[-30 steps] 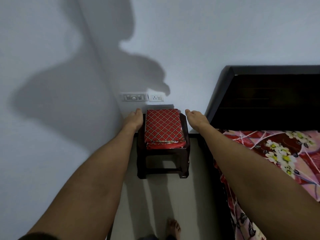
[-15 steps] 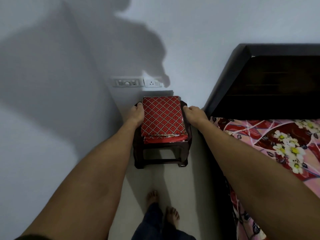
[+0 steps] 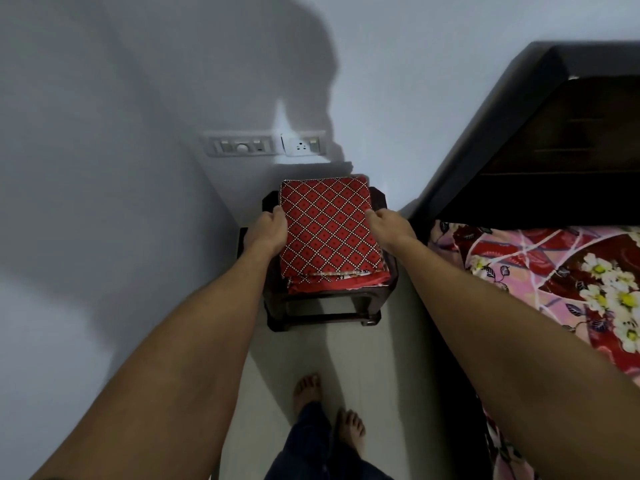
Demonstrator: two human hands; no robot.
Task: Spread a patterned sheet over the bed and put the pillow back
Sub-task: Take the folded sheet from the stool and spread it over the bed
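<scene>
Our left hand [image 3: 268,233] grips the left edge of the folded red sheet [image 3: 329,233], our right hand [image 3: 389,226] the right edge, fingers [image 3: 278,211] curled round it. The sheet lies between them over the stool [image 3: 322,318], long side pointing away. The bed [image 3: 554,150] is right of our right hand.

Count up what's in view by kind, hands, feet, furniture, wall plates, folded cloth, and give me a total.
Hands: 2, left hand and right hand
Bare feet: 2
Wall switch plates: 2
Stool: 1
Folded red patterned sheet: 1
Bed: 1
Total: 9
</scene>
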